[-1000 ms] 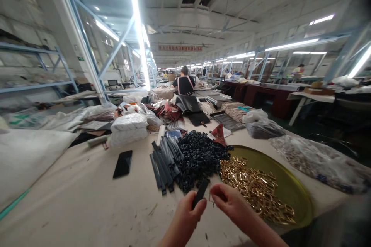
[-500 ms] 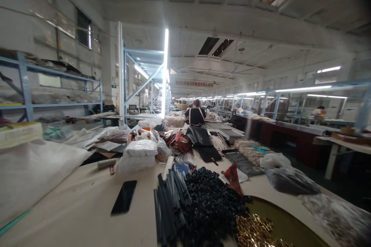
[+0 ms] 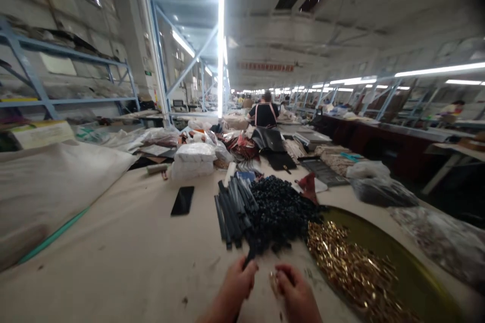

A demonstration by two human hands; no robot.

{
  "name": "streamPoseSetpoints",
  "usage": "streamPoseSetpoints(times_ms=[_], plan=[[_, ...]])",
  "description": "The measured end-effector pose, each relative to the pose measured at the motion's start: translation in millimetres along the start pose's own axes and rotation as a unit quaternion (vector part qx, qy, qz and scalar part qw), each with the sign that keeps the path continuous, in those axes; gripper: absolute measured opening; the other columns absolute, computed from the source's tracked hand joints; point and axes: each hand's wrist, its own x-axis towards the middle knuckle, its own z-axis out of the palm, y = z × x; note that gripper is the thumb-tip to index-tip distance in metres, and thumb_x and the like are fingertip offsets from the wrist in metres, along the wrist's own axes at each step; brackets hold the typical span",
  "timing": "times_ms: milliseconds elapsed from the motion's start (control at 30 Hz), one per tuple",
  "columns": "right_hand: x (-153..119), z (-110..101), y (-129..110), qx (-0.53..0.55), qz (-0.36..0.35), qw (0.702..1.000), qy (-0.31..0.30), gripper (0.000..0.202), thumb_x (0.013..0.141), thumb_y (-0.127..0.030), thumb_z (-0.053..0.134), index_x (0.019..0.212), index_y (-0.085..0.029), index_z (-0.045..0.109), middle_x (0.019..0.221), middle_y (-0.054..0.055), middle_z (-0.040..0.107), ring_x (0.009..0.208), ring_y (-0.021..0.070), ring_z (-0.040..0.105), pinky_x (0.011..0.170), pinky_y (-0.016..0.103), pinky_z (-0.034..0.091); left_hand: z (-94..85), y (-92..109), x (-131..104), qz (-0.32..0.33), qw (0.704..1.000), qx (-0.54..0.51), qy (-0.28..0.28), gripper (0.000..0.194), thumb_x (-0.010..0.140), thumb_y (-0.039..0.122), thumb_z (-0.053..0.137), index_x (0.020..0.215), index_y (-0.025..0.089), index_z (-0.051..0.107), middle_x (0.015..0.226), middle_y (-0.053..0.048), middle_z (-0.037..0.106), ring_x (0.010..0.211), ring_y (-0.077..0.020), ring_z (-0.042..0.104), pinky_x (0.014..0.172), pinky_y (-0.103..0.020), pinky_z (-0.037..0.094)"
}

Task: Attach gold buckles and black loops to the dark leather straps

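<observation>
My left hand [image 3: 239, 282] is closed around a black strip [image 3: 251, 253], whose far end points toward the dark heap. To its right, my right hand [image 3: 296, 290] pinches a small gold metal piece [image 3: 273, 280]; motion blur hides its exact shape. Beyond both hands lie a bundle of long black strips [image 3: 232, 212] and a heap of small black loops [image 3: 280, 207]. Shiny gold metal fittings [image 3: 352, 267] are piled in the near left part of a round olive-gold tray [image 3: 420, 272], to the right of my right hand.
A black phone [image 3: 182, 201] lies flat on the pale table [image 3: 132, 262]. Behind it are plastic-wrapped packs [image 3: 193, 159], and a black leather piece [image 3: 269, 140]. Clear plastic bags [image 3: 379, 186] line the right edge. A person [image 3: 264, 112] is farther back.
My view has tilted down, bringing more of the near table and tray into sight. Both my hands have come into view, the left with a black strip, the right with a small gold piece.
</observation>
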Motion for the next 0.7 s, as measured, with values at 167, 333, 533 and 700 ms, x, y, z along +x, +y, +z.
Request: streamPoseSetpoints(times_ms=[167, 333, 533, 700], plan=[[-17, -20, 4, 0.071, 0.058, 0.992, 0.085, 0.036, 0.071, -0.045, 0.052, 0.091, -0.016, 0.056, 0.073, 0.003, 0.06, 0.059, 0.0156, 0.056, 0.058, 0.027, 0.048, -15.8, -18, -13, -0.058, 0.997, -0.036, -0.026, 0.023, 0.072, 0.04, 0.044, 0.072, 0.018, 0.044, 0.043, 0.01, 0.038, 0.033, -0.005, 0.03, 0.036, -0.018, 0.022], [-12, -25, -6, -0.146, 0.013, 0.989, 0.018, 0.032, 0.076, -0.04, 0.044, 0.091, -0.015, 0.057, 0.076, 0.006, 0.06, 0.067, 0.0187, 0.057, 0.063, 0.03, 0.046, -18.4, -22, -19, -0.05, 0.997, -0.044, -0.028, 0.025, 0.073, 0.042, 0.044, 0.073, 0.017, 0.045, 0.043, 0.01, 0.037, 0.034, -0.0046, 0.03, 0.036, -0.017, 0.023], [6, -4, -25, -0.31, -0.013, 0.948, -0.067, 0.014, 0.07, -0.026, 0.053, 0.08, -0.018, 0.06, 0.083, 0.006, 0.059, 0.075, 0.0191, 0.056, 0.071, 0.03, 0.04, -12.6, -24, -20, -0.041, 0.999, -0.022, -0.018, 0.02, 0.074, 0.037, 0.047, 0.068, 0.018, 0.044, 0.041, 0.01, 0.038, 0.032, -0.0047, 0.03, 0.034, -0.017, 0.023], [3, 9, -41, -0.323, -0.041, 0.941, -0.093, 0.009, 0.071, -0.017, 0.055, 0.062, -0.019, 0.059, 0.066, 0.002, 0.059, 0.065, 0.016, 0.055, 0.063, 0.028, 0.042, -18.2, -28, -19, -0.087, 0.995, -0.025, -0.033, 0.02, 0.082, 0.033, 0.047, 0.081, 0.014, 0.053, 0.057, 0.005, 0.052, 0.048, -0.008, 0.048, 0.045, -0.019, 0.039]])
